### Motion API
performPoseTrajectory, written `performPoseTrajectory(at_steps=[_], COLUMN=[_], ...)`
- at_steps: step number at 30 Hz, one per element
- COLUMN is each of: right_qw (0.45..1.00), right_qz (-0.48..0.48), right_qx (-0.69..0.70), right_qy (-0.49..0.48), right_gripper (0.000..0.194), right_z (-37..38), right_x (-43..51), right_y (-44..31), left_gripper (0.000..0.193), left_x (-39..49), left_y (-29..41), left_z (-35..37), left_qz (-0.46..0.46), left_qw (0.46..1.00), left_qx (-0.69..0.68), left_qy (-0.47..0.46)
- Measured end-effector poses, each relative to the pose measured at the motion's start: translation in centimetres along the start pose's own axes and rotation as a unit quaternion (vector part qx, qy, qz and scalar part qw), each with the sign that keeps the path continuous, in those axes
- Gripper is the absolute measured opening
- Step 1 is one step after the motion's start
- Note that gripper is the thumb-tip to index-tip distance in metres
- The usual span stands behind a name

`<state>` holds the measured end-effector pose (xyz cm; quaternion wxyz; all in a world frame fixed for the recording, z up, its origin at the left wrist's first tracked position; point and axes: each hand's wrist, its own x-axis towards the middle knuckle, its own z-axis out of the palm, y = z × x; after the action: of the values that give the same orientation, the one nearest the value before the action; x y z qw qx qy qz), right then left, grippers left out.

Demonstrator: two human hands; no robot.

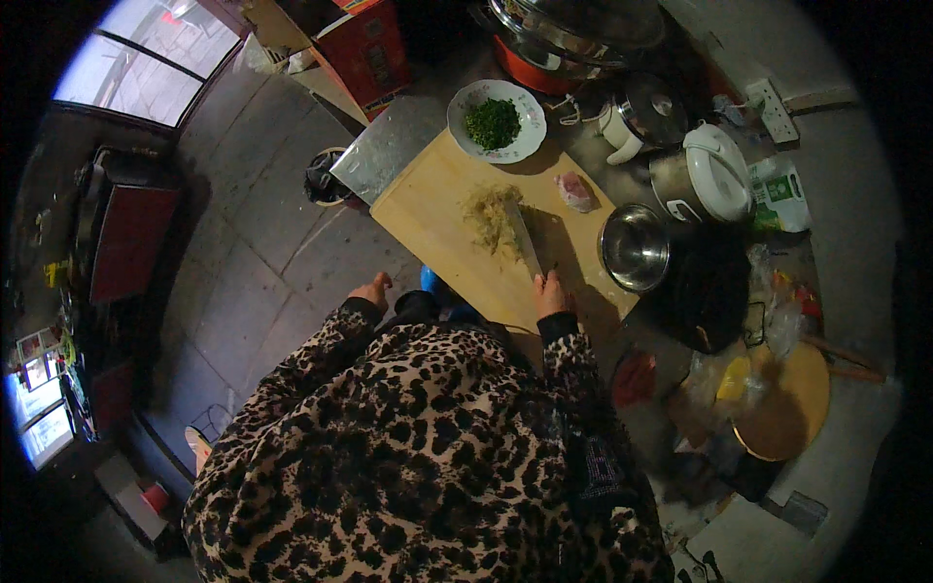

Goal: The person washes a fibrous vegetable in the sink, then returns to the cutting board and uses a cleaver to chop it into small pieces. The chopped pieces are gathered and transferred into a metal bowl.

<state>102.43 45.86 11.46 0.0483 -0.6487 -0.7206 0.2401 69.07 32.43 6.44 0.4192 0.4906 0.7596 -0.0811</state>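
Observation:
My right hand (552,295) grips the handle of a kitchen knife (531,244) at the near right part of a wooden cutting board (430,197). The blade stands against the right side of a heap of pale, finely chopped food (492,211), whose kind I cannot make out. A small piece of raw meat (575,192) lies farther right on the board. At the board's far corner is a scalloped white bowl (536,109) with chopped green herbs (493,124) inside. My left hand (372,291) hangs apart from the board, over the floor, with nothing visible in it.
A steel bowl (635,248) sits at the board's right edge. Behind it stand a lidded white cooker (718,175), a smaller lidded pot (649,109) and a large steel pan (583,44). A bin (326,177) is on the floor beyond the board's left side. A power strip (771,111) lies far right.

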Motion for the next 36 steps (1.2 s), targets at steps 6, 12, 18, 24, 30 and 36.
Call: performPoseTrajectory(at_steps=[6, 12, 18, 24, 30, 36], right_qw=[0.999, 0.999, 0.993, 0.995, 0.994, 0.996], right_qz=[-0.024, 0.026, 0.115, 0.096, 0.027, -0.041], right_qx=[0.023, 0.019, -0.030, -0.010, 0.094, 0.028], right_qy=[0.043, -0.020, -0.001, -0.039, -0.056, 0.071], right_gripper=[0.044, 0.046, 0.044, 0.047, 0.053, 0.050], right_z=[3.6, -0.1, 0.9, 2.5, 1.8, 5.5], right_x=[0.1, -0.8, 0.1, -0.2, -0.1, 2.0], right_y=[3.1, 1.5, 4.7, 2.1, -0.4, 4.4], left_gripper=[0.025, 0.026, 0.029, 0.032, 0.031, 0.026], left_x=[1.0, 0.7, 1.0, 0.8, 1.0, 1.1], left_y=[-0.8, -1.5, -1.9, -1.4, -1.0, -0.9], left_z=[1.0, 1.4, 1.8, 1.4, 0.7, 0.9], left_qz=[0.033, 0.023, 0.030, 0.030, 0.011, 0.038], left_qw=[0.999, 0.999, 0.999, 0.999, 1.000, 0.999], left_qx=[0.014, 0.020, 0.004, 0.006, 0.006, 0.006], left_qy=[0.041, 0.035, 0.025, 0.025, 0.012, 0.034])
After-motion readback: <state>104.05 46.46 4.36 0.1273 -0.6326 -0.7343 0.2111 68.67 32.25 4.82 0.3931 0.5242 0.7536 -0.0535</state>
